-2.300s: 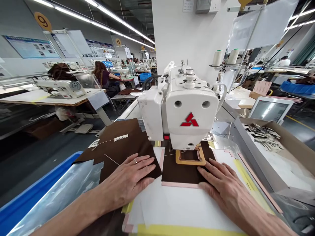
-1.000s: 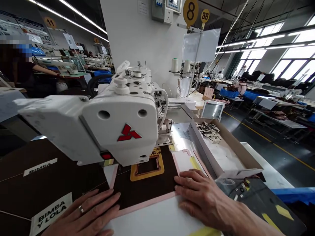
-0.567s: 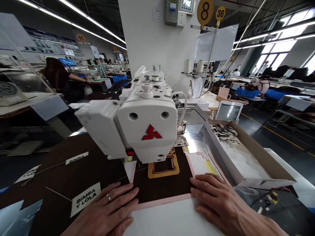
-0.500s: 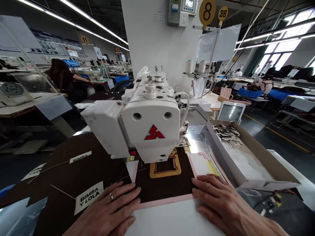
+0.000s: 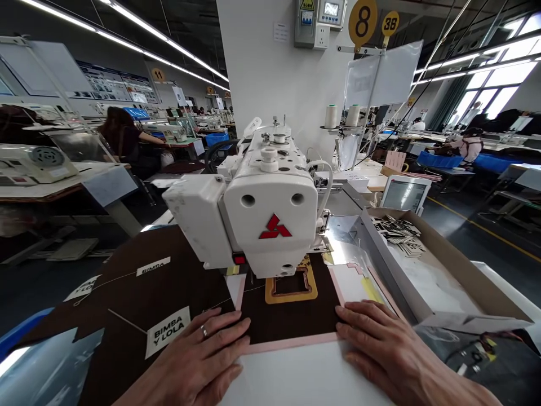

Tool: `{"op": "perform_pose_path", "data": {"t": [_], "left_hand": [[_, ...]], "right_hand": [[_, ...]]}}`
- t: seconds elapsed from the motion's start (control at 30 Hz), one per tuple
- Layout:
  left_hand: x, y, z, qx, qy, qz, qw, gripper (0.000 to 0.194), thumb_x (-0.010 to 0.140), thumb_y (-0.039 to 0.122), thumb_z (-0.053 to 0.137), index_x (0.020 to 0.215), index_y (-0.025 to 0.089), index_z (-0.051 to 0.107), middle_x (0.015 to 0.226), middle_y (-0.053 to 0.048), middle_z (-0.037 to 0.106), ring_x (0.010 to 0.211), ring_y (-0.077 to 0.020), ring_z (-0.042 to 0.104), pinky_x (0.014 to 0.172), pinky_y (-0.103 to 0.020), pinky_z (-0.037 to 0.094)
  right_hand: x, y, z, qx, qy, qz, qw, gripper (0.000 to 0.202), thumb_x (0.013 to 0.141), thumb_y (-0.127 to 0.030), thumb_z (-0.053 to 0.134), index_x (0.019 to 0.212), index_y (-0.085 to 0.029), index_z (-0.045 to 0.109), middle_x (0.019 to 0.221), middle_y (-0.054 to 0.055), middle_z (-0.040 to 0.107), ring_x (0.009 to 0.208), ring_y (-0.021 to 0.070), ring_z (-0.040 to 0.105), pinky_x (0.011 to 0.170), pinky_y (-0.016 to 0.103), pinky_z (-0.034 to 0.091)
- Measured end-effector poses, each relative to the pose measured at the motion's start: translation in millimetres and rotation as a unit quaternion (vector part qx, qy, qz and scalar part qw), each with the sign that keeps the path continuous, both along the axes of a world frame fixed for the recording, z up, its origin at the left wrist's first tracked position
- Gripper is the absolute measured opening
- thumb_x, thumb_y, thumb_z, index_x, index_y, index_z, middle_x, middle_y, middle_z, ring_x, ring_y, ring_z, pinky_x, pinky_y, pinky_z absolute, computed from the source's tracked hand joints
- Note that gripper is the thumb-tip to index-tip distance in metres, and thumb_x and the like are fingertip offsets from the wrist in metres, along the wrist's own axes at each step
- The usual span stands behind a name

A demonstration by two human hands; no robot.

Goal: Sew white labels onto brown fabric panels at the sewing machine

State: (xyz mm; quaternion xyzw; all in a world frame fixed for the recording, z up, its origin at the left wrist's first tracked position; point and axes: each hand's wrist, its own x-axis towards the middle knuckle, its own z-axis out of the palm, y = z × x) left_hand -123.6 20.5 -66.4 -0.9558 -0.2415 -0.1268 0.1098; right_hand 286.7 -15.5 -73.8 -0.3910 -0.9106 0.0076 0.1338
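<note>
And off goes my left hand from the big BIMBA Y LOLA label it was hiding two seconds back, across to the lower left corner of the brown panel, lettering now plain to read! My right hand is clear of the orange frame's corner, fingertips down at the panel's right edge, with the pink border now showing above them. My view swings right, then partway back, returning the neighbouring sewing machine to sight.
</note>
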Motion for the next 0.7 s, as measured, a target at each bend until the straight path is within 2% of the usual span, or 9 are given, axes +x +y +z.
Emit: {"op": "perform_pose_path", "data": {"t": [0.13,0.3,0.47,0.7], "left_hand": [[0.6,-1.0,1.2,-0.009,0.000,0.000,1.000,0.052,0.101,0.028,0.062,0.152,0.027,0.055,0.146,-0.003,0.067,0.136,-0.0222,0.062,0.120,-0.034,0.049],[0.0,-2.4,-0.3,0.007,0.028,0.007,1.000,0.052,0.101,0.033,0.063,0.152,0.028,0.055,0.148,-0.001,0.064,0.136,-0.0220,0.062,0.118,-0.033,0.050],[1.1,-3.3,0.4,0.019,0.012,0.012,1.000,0.052,0.101,0.033,0.063,0.152,0.029,0.055,0.147,0.000,0.066,0.136,-0.0197,0.062,0.119,-0.030,0.046],[3.9,-2.8,4.6,0.021,0.003,0.011,1.000,0.051,0.101,0.036,0.066,0.150,0.025,0.058,0.146,0.000,0.067,0.135,-0.0179,0.062,0.121,-0.025,0.041]], "right_hand": [[-0.6,-0.5,-0.3,-0.004,0.000,0.001,1.000,0.033,0.106,-0.033,0.060,0.137,-0.024,0.068,0.148,0.008,0.065,0.134,0.0305,0.062,0.110,0.048,0.056],[-1.0,-2.4,-0.5,-0.014,-0.006,-0.012,1.000,0.033,0.108,-0.035,0.057,0.138,-0.025,0.068,0.150,0.007,0.063,0.135,0.0300,0.061,0.110,0.049,0.056],[-0.8,-3.1,-2.0,-0.030,0.018,-0.021,0.999,0.035,0.107,-0.036,0.059,0.140,-0.027,0.068,0.149,0.007,0.064,0.135,0.0296,0.060,0.110,0.048,0.055],[-1.3,-2.8,-3.4,-0.024,0.023,-0.019,0.999,0.032,0.106,-0.033,0.061,0.135,-0.024,0.069,0.147,0.010,0.065,0.134,0.0320,0.061,0.109,0.052,0.055]]}}
